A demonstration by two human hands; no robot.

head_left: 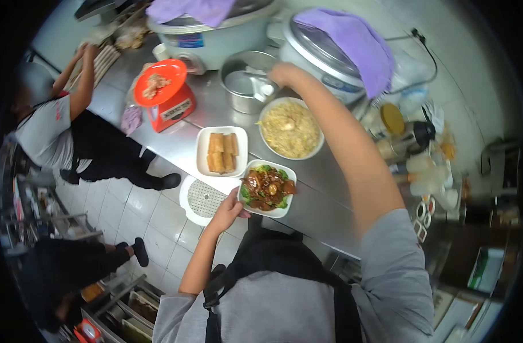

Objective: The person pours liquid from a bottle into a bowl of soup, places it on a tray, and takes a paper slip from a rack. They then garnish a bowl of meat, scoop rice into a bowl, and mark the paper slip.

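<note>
Overhanging the table [324, 194] edge, the dish [267, 188] is grasped at its left rim by the left grip [228, 210]. The right grip [284, 74] is held at the pot [241, 86]; whether it is clenched cannot be told.

A restaurant kitchen at work, where large rice cookers [216, 34], a red weighing scale [170, 106] and plates of cooked food [202, 150] crowd a stainless-steel worktop [324, 200] beside a co-worker [50, 128] on white floor tiles [141, 206].

White dish [276, 212], apparently purple cloth [347, 43]
</note>
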